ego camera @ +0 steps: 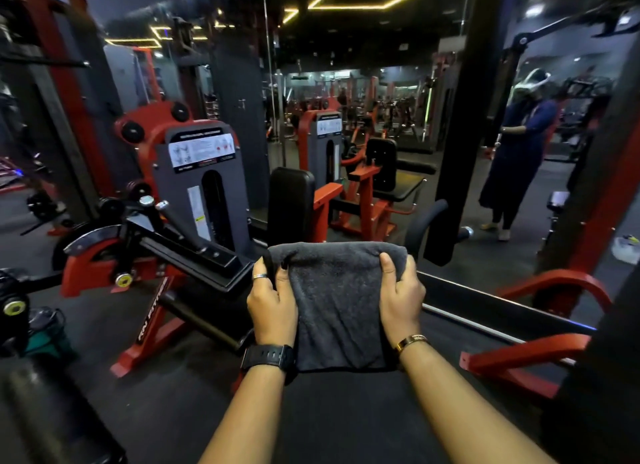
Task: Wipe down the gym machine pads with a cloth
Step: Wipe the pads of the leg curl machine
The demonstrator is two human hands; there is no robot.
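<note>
The dark grey folded terry cloth (pixel 337 301) lies draped over the far end of the black upholstered machine pad (pixel 346 411), its upper fold wrapped over the pad's front edge and its lower edge lying flat on the pad surface toward the person.

Left hand (pixel 272 308): placed on the left edge of the cloth, fingers curled over it; the grip is clenched on the cloth. Right hand (pixel 401 297): placed on the right edge of the cloth, thumb on top and fingers tucked around the side; this grip is likewise grasping the cloth.

Handling properties, as judged: the cloth is light, soft and limp, with a napped surface that should drag rather than slide on the vinyl-like pad. It has no stiffness and will probably bunch if pushed from one side only. It is not fragile.

Recommended hold: both side edges, near the upper fold, with palms pressing down so the layers stay flat. The pad is firm and fixed, and should take pressure without shifting.
</note>
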